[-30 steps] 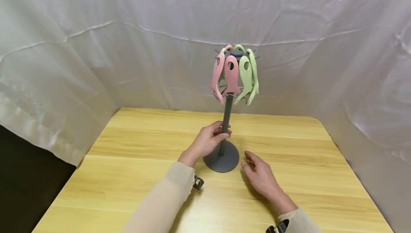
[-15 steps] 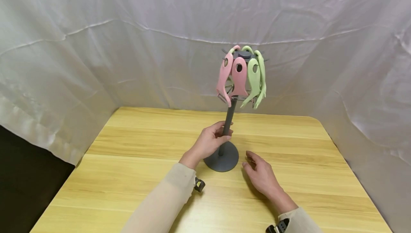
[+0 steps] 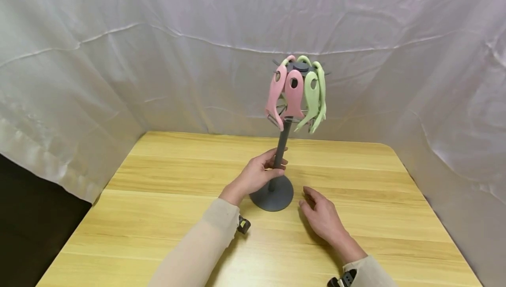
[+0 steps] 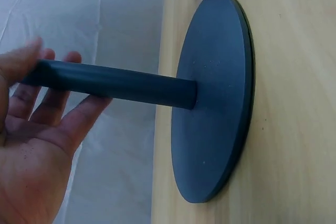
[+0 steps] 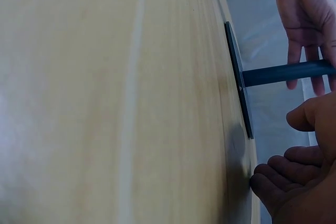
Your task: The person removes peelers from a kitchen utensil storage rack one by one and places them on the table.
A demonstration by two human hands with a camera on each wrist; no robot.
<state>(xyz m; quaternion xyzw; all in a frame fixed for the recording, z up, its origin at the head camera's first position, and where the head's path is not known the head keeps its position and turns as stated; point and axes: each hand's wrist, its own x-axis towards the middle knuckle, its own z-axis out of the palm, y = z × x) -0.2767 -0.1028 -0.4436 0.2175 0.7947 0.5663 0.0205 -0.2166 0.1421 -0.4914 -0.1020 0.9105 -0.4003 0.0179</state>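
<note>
A dark grey stand [image 3: 283, 139] has a slim pole and a round base [image 3: 272, 199]. Around its top hang several pink [image 3: 294, 96] and green [image 3: 312, 96] fish-shaped pieces on hooks, with thin metal parts at their lower ends. My left hand [image 3: 257, 175] grips the pole low down, just above the base. In the left wrist view, the thumb and fingers lie on either side of the pole [image 4: 131, 83]. To the right of the base, my right hand [image 3: 324, 219] rests low over the table, fingers loosely bent, holding nothing.
The stand's base is on a light wooden table [image 3: 158, 216]. A pale cloth curtain [image 3: 189, 80] closes off the back and both sides. A dark area [image 3: 35, 230] shows beyond the table's left edge.
Over the first half second, the top of the stand with the hanging pieces shifted to the right, and the pole leans more that way. Since then it has barely moved; the right hand stays put.
</note>
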